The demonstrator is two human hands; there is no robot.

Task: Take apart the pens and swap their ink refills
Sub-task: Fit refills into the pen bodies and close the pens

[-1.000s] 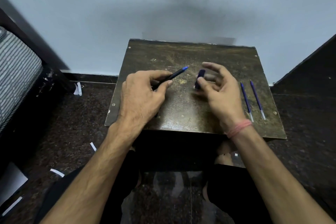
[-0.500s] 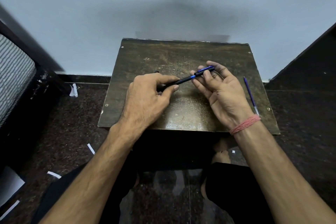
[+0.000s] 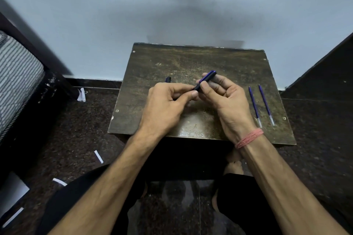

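Both hands meet over the middle of the worn brown counter, sharing one dark pen. The left hand is curled tight, its thumb and forefinger pinching the pen's near end; the rest of what it grips is hidden inside the fist. The right hand lies palm up with its fingers curled round the pen's far, blue-trimmed part, thumb pressed on the barrel, so that the pen slants up and away from the left hand's fingertips. Whether the two halves are being pulled apart or pushed together I cannot tell. Just beyond the left hand's knuckles a small dark piece rests on the counter, perhaps a cap or the end of a barrel. To the outer side of the right hand, well clear of it, two thin blue ink refills lie side by side, tips toward the person. The likely trouble from here: a sharp tug or twist could make a small part spring loose and roll off the counter onto the dark speckled floor, where it would be hard to find. The right wrist, swinging outward, could also sweep the refills off the near edge, or jumble them so the swap gets muddled.
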